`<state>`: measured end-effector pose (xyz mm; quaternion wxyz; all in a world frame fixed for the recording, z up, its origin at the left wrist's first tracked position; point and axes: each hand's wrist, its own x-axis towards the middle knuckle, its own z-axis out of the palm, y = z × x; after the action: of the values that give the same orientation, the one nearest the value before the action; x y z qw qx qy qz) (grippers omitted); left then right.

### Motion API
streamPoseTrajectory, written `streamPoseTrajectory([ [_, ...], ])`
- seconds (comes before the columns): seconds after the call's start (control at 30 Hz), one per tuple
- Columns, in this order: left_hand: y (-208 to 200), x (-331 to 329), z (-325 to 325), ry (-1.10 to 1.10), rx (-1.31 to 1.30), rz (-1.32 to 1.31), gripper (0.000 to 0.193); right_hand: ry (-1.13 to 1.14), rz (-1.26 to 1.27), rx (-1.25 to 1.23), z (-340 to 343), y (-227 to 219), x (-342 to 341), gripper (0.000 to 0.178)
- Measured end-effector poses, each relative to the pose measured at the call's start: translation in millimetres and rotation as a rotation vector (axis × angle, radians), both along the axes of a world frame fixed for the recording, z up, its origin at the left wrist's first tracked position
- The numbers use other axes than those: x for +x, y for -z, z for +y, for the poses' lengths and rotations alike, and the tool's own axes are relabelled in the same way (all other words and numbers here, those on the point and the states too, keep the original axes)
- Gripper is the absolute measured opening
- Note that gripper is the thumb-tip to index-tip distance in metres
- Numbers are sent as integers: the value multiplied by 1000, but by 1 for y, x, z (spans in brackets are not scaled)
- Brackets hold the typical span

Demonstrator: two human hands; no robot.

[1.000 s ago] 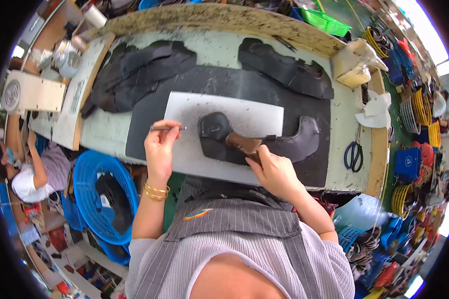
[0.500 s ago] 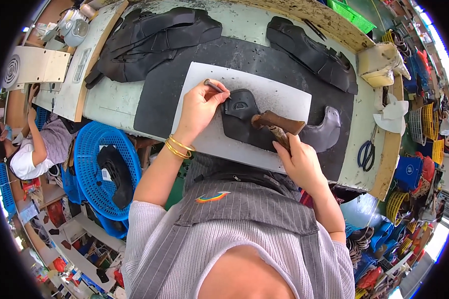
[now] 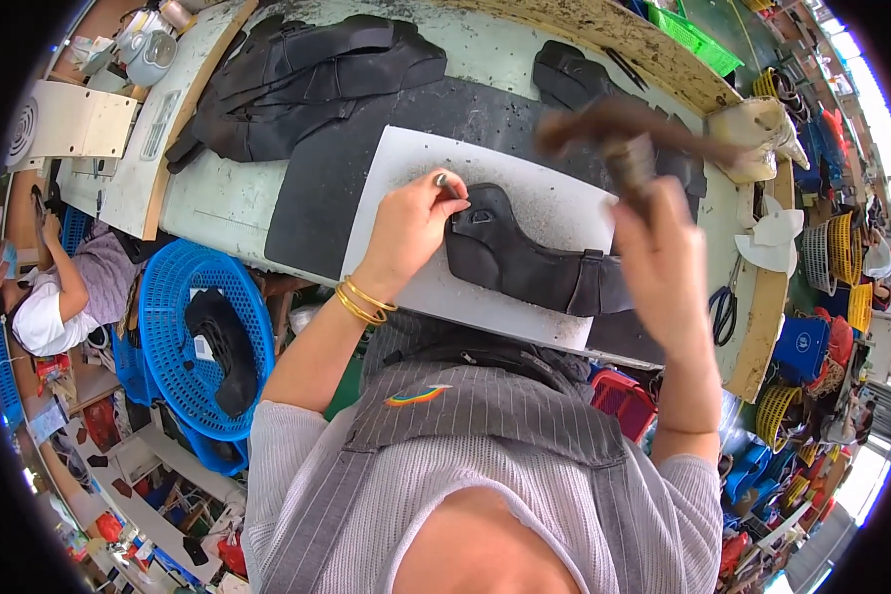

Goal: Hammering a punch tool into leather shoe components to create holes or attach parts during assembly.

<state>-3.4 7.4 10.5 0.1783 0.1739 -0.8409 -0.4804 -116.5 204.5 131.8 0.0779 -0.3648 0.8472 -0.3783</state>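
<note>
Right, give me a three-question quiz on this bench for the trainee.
1. True or false: the left hand pinches a small metal punch upright on the black leather piece.
2. What does the raised right hand hold? A) scissors B) a hammer C) a brush
3. Fill in: the black leather piece lies on a ____ board.

Key
1. True; the fingers set the tip near the piece's upper left end.
2. B; the hammer is blurred, up above the white board. The scissors lie at the table's right edge.
3. White.
</note>
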Motion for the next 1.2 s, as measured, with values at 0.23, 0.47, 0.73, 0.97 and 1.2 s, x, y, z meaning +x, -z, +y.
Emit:
streamPoseTrajectory([
  [0.23,-11,-5,6,35,-187,-128,8,-234,-125,129,5,43,13,27],
  [0.47,9,-13,-4,52,615,54,6,-215,-183,218,32,80,21,27],
  [0.73,7,-18,6,-1,542,59,4,-194,-216,227,32,68,13,28],
  [0.97,-1,-14,21,-8,-219,5,4,-47,52,-9,-6,-11,6,22],
  [1.2,5,-30,-2,39,749,-2,5,-237,-169,225,45,76,14,25],
])
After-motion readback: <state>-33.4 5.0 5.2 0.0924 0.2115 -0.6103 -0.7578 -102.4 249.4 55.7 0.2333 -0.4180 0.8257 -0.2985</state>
